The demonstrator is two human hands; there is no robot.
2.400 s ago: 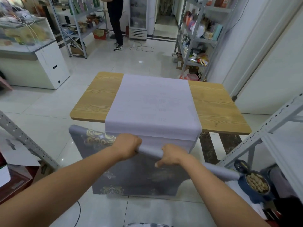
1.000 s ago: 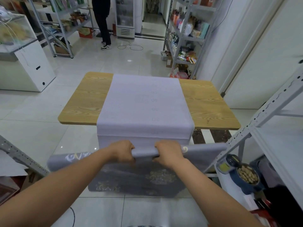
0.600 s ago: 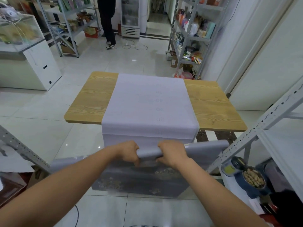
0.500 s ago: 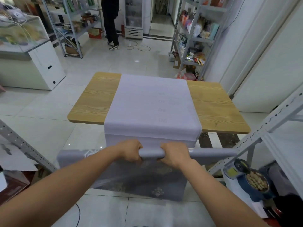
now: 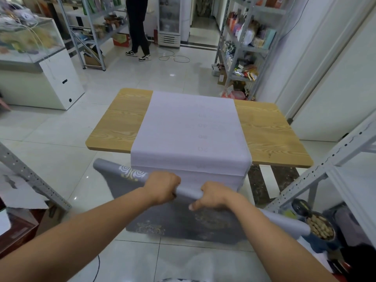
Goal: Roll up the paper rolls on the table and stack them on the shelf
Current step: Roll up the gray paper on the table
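A wooden table (image 5: 114,127) is covered by the paper (image 5: 191,131), hung over its near edge. The rolled end (image 5: 190,193) is clasped below that edge by the left hand (image 5: 162,186) and the right hand (image 5: 213,197). It is judged light, floppy, easily creased; a wider 2-hand hold is advised.

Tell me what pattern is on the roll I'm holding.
The paper roll is grey with white and gold swirl motifs; the head view shows it best.

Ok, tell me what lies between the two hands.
Only a short bare stretch of the grey paper roll, from the left hand to the right hand, as the head view shows.
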